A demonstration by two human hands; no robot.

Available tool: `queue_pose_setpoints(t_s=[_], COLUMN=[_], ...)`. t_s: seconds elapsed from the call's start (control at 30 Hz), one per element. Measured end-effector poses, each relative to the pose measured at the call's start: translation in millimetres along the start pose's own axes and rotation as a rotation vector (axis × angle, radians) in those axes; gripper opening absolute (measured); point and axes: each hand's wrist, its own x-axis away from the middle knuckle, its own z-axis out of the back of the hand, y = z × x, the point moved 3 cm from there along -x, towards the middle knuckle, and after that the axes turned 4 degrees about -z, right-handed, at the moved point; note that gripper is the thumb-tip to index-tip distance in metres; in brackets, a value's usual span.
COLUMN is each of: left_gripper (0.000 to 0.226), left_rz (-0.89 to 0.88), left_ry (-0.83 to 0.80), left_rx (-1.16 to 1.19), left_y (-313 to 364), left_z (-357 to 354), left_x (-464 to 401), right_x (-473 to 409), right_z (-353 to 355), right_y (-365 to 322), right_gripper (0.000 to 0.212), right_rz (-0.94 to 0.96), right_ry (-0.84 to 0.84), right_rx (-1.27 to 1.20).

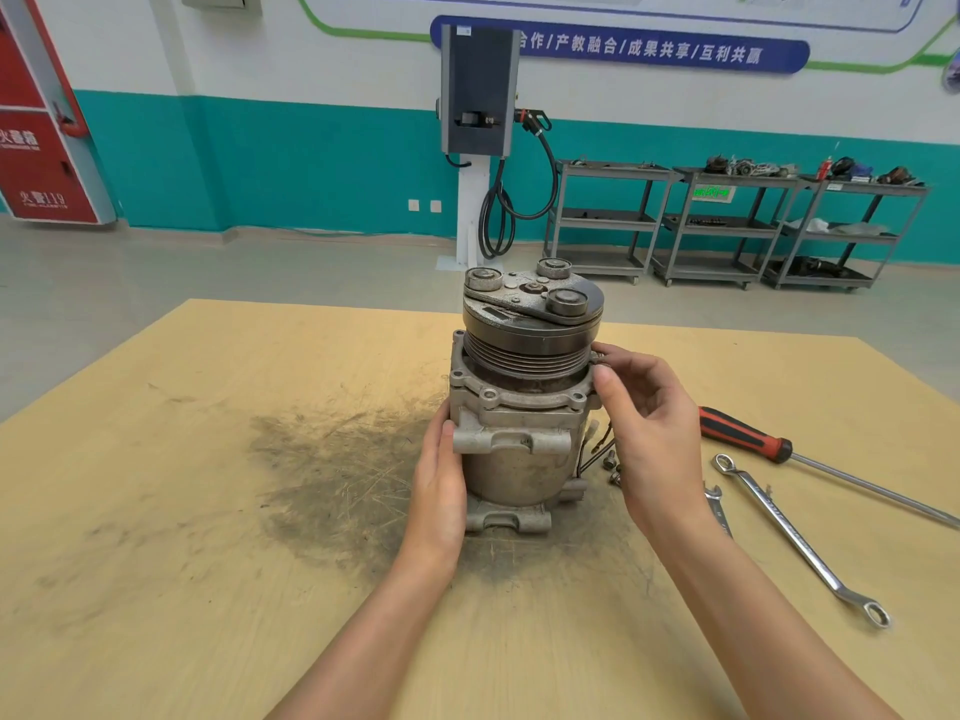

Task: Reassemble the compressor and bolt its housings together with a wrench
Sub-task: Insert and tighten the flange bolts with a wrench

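On table: L hand flat vs compressor | R grip pinching bolt

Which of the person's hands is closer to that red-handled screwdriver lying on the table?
The right hand. It is up at the compressor's right side, just left of the screwdriver handle. The left hand rests against the compressor's far side.

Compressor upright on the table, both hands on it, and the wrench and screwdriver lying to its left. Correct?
Not quite. The head view shows the wrench and screwdriver lying to the right of the compressor. The rest holds: it stands upright, left hand and right hand on it.
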Motion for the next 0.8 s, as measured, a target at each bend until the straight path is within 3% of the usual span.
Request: queue_pose_setpoints(t_s=[0.3,0.47,0.63,0.8], left_gripper=[0.042,0.042,0.041,0.042], left_rz=[-0.001,0.001,0.004,0.004], left_ry=[-0.009,0.0,0.01,0.018], left_rx=[0.017,0.013,0.016,0.0], left_y=[3.4,4.8,5.1,4.4], left_z=[-1.6,-1.0,-0.9,-0.1], left_x=[0.9,1.7,2.1,2.6], right_x=[-1.1,1.4,-1.3,1.7], right_z=[0.7,2.0,0.9,1.4], right_y=[0.3,-0.7,0.7,0.2], right_gripper=[0.006,0.015,0.005,0.014], right_rz=[-0.024,0.022,-0.024,0.014], right_ry=[-0.012,-0.027,-0.011,-0.034], right_rx=[-0.044,-0.001,-0.045,-0.015])
